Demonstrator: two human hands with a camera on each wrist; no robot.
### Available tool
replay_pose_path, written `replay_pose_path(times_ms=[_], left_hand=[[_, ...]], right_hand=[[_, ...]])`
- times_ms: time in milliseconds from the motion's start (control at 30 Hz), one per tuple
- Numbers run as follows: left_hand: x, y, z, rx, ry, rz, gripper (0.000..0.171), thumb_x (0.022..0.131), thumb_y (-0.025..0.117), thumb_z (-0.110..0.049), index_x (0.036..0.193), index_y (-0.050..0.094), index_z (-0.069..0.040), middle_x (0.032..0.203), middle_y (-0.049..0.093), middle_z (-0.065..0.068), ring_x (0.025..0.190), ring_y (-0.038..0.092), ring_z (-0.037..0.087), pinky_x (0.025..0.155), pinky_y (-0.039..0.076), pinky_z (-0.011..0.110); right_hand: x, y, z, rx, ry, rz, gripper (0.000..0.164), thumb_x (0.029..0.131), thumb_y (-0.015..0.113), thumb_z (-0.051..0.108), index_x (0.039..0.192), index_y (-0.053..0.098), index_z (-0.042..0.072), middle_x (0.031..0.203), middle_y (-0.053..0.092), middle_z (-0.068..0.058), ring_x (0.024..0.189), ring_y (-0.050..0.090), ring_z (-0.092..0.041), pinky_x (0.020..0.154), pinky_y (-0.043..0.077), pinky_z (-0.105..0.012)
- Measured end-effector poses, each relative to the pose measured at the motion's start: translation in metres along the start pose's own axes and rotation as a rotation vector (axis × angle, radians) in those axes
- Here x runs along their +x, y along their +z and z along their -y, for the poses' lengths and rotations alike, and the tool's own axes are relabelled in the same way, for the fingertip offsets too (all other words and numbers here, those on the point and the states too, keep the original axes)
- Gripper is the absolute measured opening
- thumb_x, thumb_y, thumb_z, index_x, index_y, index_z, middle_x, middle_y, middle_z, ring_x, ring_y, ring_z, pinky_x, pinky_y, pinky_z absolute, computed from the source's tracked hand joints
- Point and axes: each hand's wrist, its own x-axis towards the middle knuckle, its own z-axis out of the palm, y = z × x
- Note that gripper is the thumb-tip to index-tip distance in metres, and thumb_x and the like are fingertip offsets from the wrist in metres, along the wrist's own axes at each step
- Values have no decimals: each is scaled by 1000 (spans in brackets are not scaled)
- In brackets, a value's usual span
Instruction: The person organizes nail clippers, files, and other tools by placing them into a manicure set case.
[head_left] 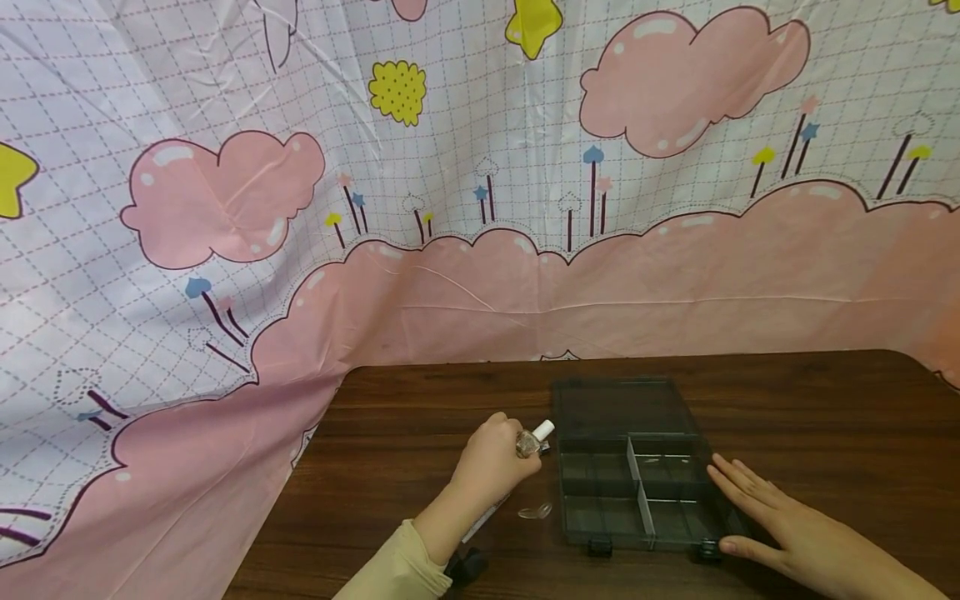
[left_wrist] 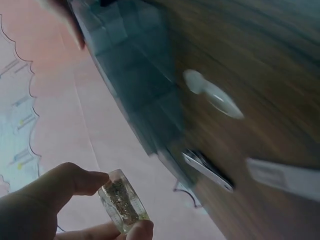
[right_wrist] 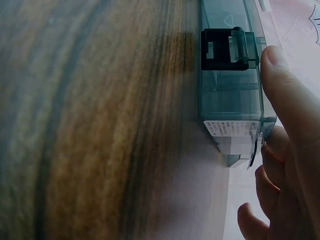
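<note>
The box [head_left: 603, 515] lies on the table [head_left: 420, 400], right of the bottle [head_left: 528, 444].

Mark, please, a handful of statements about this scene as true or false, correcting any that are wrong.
1. The left hand holds a small bottle with a white cap. True.
2. The lid of the box is closed. False: it is open, on the side away from the person.
3. The right hand touches the box. True.
4. The clear plastic piece lies inside the box. False: it lies on the table, to the left of the box in the head view.
5. A pale divider stands inside the box. True.
</note>
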Motion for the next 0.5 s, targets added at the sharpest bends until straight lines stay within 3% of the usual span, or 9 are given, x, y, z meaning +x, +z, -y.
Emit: replay_pose_path(times_ms=[200,500], left_hand=[[6,7,-19,2,65,27,19,74,78,-19,79,65,-7,73,45,-3,57,42,7,48,38,19],[17,23,-33,16,116,35,25,74,81,-23,90,70,-7,77,49,-5,61,45,4,52,40,16]], right_hand=[[0,-1,0,23,17,24,79,90,58,52,154,21,22,158,17,-9,123,-11,23,80,49,-52],[0,-2,-1,49,20,18,79,89,59,51,154,21,25,157,19,-9,122,-9,24,79,48,-57]])
